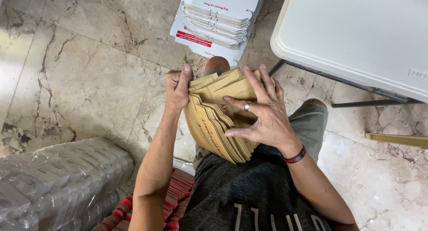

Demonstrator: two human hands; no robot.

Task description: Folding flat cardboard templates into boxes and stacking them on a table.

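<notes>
- Left hand clamped on the far-left edge of a fanned bundle of flat brown cardboard blanks, thumb up along the top, fingers wrapped behind (fingertips hidden).
- Right hand lies spread across the face of the same bundle, fingers splayed, thumb pressing the lower edge; it is pressing rather than closed round the stack. Ring on one finger, dark wristband at the wrist.
- Bundle sits upright on its edge over the person's lap, between the knees, tilted a bit to the left; the blanks are fanned so the edges step down toward the lower right. Red print on some faces (not copied).
- Progress, as a judgement: all blanks in hand look flat and unfolded, none separated from the bundle, so the handling of this batch looks barely begun.
- A stack of white flat boxes with red print lies on the floor just beyond the knees; probably folded or part-folded ones, hard to tell from this angle.
- Lower left: a plastic-wrapped bundle of clear items, near the left elbow, contents unclear.
- Red striped seat or crate under the person, mostly hidden.
- Upper right: white folding table, its dark leg frame below; a wooden stick on the marble floor.
</notes>
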